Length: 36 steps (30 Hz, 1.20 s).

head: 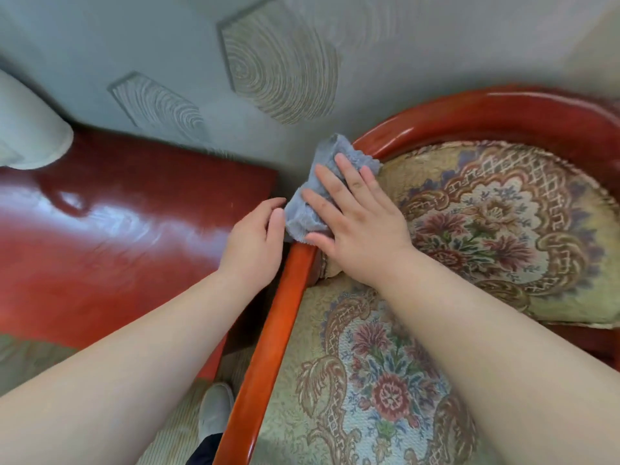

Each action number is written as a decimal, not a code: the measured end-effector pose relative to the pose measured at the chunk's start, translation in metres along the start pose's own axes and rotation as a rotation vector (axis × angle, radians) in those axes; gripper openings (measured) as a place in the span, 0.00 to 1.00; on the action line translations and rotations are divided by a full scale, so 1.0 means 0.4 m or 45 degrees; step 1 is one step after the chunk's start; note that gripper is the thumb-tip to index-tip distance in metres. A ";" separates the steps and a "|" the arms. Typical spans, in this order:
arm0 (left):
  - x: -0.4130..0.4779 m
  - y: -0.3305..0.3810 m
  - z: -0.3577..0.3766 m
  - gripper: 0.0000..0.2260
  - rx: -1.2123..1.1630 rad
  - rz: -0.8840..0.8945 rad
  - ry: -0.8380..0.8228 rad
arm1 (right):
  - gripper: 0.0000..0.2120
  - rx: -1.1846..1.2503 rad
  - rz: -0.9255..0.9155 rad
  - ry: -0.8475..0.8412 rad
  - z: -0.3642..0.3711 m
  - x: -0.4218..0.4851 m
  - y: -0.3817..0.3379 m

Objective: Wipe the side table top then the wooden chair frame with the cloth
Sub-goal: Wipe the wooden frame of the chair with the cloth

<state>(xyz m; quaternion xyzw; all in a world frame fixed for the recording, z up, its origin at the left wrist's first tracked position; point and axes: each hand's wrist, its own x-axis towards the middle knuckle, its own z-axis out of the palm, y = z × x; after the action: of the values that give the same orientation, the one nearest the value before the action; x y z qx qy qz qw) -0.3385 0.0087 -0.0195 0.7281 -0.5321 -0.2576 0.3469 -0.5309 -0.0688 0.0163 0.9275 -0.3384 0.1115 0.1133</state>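
Note:
A grey-blue cloth lies draped over the glossy red-brown wooden chair frame, where the left armrest meets the curved back rail. My right hand presses flat on the cloth with fingers spread. My left hand pinches the cloth's left edge from the outer side of the armrest. The shiny red side table top sits to the left of the chair, with streaky reflections on it.
The chair has floral tapestry cushions on the seat and back. A white lampshade-like object stands at the table's far left. A textured grey wall is close behind. My grey shoe rests on carpet between table and chair.

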 end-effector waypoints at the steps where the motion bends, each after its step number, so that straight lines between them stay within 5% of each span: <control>1: -0.005 0.057 0.001 0.21 -0.092 0.006 0.037 | 0.32 -0.022 -0.025 0.012 -0.003 0.005 0.012; 4: 0.004 0.171 0.030 0.22 -0.149 -0.011 0.075 | 0.32 -0.071 0.071 0.089 -0.021 0.029 0.075; 10: 0.102 0.221 0.100 0.30 0.357 0.192 0.024 | 0.31 -0.110 0.453 0.203 -0.050 0.041 0.220; 20: 0.103 0.219 0.139 0.28 0.430 0.132 0.140 | 0.30 -0.031 0.128 0.196 -0.041 0.040 0.203; 27: 0.102 0.224 0.142 0.27 0.451 0.105 0.176 | 0.31 -0.072 0.496 0.245 -0.062 0.040 0.271; 33: 0.104 0.228 0.135 0.31 0.414 0.056 0.104 | 0.30 0.049 0.102 0.124 -0.031 0.042 0.165; 36: 0.102 0.227 0.137 0.29 0.420 0.110 0.134 | 0.31 -0.038 0.145 0.153 -0.056 0.032 0.240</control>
<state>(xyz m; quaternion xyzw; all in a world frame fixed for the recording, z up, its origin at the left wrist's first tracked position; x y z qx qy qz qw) -0.4210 -0.0604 0.0167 0.7642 -0.5788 -0.1133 0.2610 -0.5867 -0.1416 0.0543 0.8967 -0.3847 0.1681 0.1405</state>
